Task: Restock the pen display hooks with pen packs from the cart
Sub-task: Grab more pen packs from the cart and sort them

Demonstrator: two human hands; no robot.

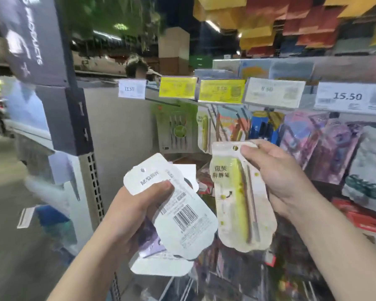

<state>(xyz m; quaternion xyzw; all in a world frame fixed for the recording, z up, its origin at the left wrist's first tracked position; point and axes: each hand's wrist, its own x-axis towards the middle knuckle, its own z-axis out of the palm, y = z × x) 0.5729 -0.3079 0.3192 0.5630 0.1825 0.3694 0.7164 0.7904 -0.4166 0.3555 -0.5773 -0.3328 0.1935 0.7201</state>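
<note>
Yellow-green pen pack point(243, 198), pinched at its top edge beside the hang hole by the right hand point(276, 177), sits at five o'clock, below the hooks.

Left hand point(137, 205) clamps a fanned stack of white packs point(182, 209) at seven o'clock; loosely splayed, the lower ones could slide out. Thumb near the hole may foul threading onto the matching hung pack point(203, 131). No cart visible; each blister holds pens.

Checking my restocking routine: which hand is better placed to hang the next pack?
Probably the right hand: it pinches a single yellow pen pack by its hang hole, near the matching hanging pack. The left hand grips a stack of packs.
</note>
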